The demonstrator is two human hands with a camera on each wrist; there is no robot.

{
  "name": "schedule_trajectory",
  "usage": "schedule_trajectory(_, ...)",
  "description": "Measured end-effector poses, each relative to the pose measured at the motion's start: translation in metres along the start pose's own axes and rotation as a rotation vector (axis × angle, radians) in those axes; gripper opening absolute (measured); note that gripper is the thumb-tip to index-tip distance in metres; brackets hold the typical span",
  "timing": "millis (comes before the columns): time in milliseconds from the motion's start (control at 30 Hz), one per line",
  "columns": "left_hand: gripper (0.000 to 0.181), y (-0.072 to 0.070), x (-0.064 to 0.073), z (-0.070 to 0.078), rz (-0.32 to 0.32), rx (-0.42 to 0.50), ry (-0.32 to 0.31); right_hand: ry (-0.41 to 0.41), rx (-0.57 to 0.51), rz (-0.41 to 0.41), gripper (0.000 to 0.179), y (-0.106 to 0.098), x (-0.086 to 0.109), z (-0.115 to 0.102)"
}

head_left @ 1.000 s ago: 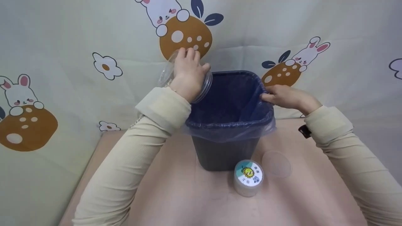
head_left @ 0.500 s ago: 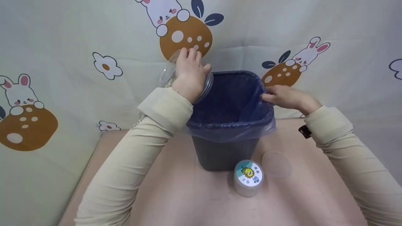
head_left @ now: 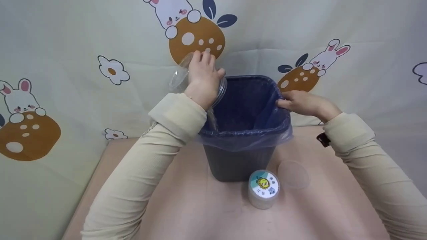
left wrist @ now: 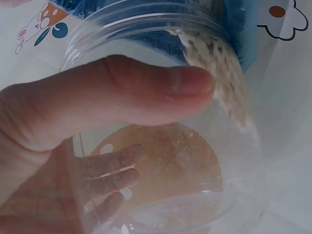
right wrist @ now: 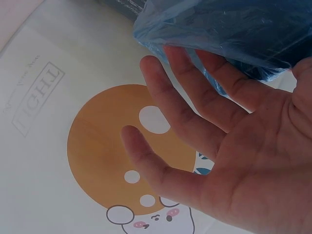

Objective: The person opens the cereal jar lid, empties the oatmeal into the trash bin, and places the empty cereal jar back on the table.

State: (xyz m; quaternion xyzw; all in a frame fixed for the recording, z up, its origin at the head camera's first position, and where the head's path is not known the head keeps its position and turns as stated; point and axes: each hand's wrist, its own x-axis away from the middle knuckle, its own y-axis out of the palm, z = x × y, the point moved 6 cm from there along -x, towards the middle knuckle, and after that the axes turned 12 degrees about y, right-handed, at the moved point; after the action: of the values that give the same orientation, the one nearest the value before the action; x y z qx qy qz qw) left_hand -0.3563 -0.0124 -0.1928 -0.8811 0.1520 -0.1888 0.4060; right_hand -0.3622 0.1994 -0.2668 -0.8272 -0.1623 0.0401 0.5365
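Observation:
My left hand [head_left: 203, 80] grips a clear plastic jar [left wrist: 241, 161] tipped mouth-down over the left rim of a grey trash can [head_left: 238, 163]. Pale grains [left wrist: 217, 63] lie along the jar's lower side toward its threaded mouth, and a thin stream of grains [head_left: 212, 120] falls into the can. A blue bag [head_left: 247, 141] lines the can and folds over its rim. My right hand [head_left: 307, 103] holds the can's right rim with the bag, thumb on top and fingers [right wrist: 180, 117] spread along the outside.
In front of the can stands a small lidded tub [head_left: 263, 196] with a flower label. A clear round lid [head_left: 294, 174] lies beside it on the pink tabletop [head_left: 206, 213]. A printed rabbit curtain [head_left: 260, 26] hangs right behind the can.
My left hand has shifted slightly right and tilted the jar further. Grains seen near the jar's far end have slid toward its mouth and now pour out. The right hand stays put.

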Motion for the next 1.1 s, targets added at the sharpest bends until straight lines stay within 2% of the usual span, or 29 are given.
schedule_trajectory(200,0.06,-0.001,-0.001,0.0,-0.001,-0.01,0.001,0.003,-0.01,-0.003,0.031,0.0,0.0,0.0)
schedule_trajectory(400,0.054,0.0,-0.003,0.0,-0.003,0.002,0.003,0.004,-0.012,-0.007,0.032,0.0,-0.001,0.0)
schedule_trajectory(600,0.058,0.0,-0.003,0.001,-0.008,0.015,-0.001,0.021,-0.01,-0.008,0.027,0.001,-0.001,-0.001)
schedule_trajectory(900,0.061,-0.002,-0.006,0.008,-0.014,-0.067,0.009,0.012,-0.016,-0.004,0.027,0.001,0.0,-0.002)
schedule_trajectory(1100,0.053,-0.002,-0.007,0.01,-0.011,-0.084,0.007,0.013,-0.016,-0.003,0.027,0.001,0.0,-0.002)
